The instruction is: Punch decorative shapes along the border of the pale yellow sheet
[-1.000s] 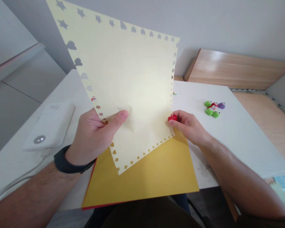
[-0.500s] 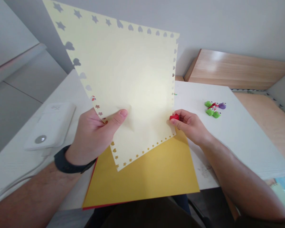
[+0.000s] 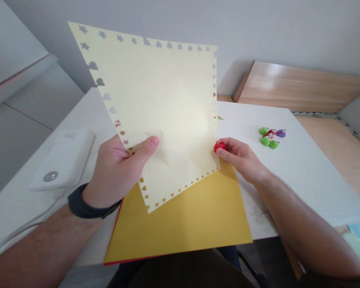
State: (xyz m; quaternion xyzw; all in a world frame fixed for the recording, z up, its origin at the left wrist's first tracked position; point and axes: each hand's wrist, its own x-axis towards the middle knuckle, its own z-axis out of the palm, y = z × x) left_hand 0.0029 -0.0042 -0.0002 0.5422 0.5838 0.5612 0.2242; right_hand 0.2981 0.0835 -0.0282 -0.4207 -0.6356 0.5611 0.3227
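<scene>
From the head camera, the person's left hand (image 3: 120, 170) sat at lower centre-left, closed on the lower left edge of a pale yellow paper sheet (image 3: 165, 108), thumb on top and fingers behind. The sheet stood tilted up in the air, its upper corner reaching toward the top left of the frame, with star and heart shapes cut along its borders. A black wristwatch (image 3: 87, 202) circled the left wrist.

The right hand (image 3: 241, 158) was to the right of the sheet, its fingertips (image 3: 225, 154) pinched around a small red plastic piece (image 3: 219, 147) that sat just at the sheet's right edge.

Below both hands, a golden yellow card (image 3: 180, 228) lay flat on a white table (image 3: 303, 180), with a red sheet (image 3: 132, 259) showing along its lower edge. Toward the right, small green and purple pieces (image 3: 270, 137) sat clustered on the table. At left lay a white power bank (image 3: 61, 160) with a white cable (image 3: 21, 232). A wooden surface (image 3: 297, 86) ran along the upper right.
</scene>
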